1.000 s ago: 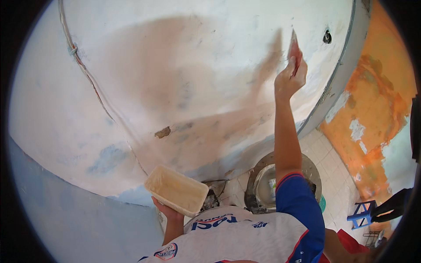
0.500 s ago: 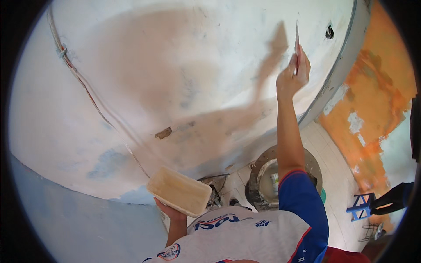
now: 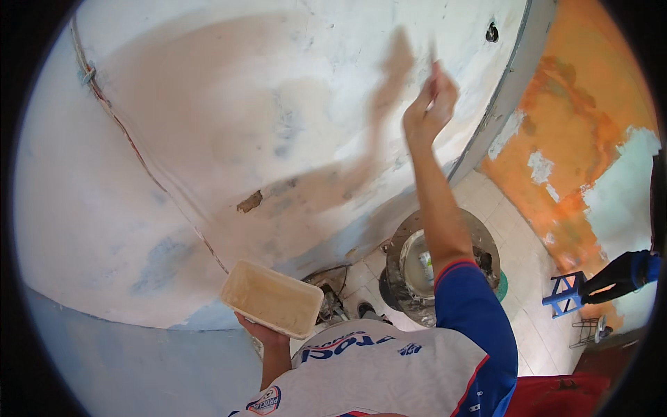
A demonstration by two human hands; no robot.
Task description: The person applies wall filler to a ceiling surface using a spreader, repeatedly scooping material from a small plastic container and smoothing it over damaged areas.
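Note:
My right hand (image 3: 432, 108) is raised close to the patchy white wall (image 3: 208, 104), its fingers closed round a putty knife (image 3: 433, 55). The thin blade points up, is seen nearly edge-on and is blurred, so I cannot tell whether it touches the wall. Low on the left, my left hand (image 3: 266, 333) grips a cream rectangular plastic tub (image 3: 313, 306) from below and holds it tilted in front of my shirt. Pale smears coat the tub's inside. A chipped brown hole (image 3: 249, 201) shows in the wall between the two hands.
A cable (image 3: 132, 135) runs down the wall at left; a dark socket hole (image 3: 492, 32) is at upper right. Below my right arm stands a round, putty-smeared container (image 3: 413, 278). A blue stool (image 3: 563, 295) stands by the peeling orange wall (image 3: 556, 139), beside another person's dark-clothed limb (image 3: 618, 278).
The view has shifted, so the wall features sit further left. My right hand with the putty knife has moved slightly down and left along the wall. My left hand still holds the tub.

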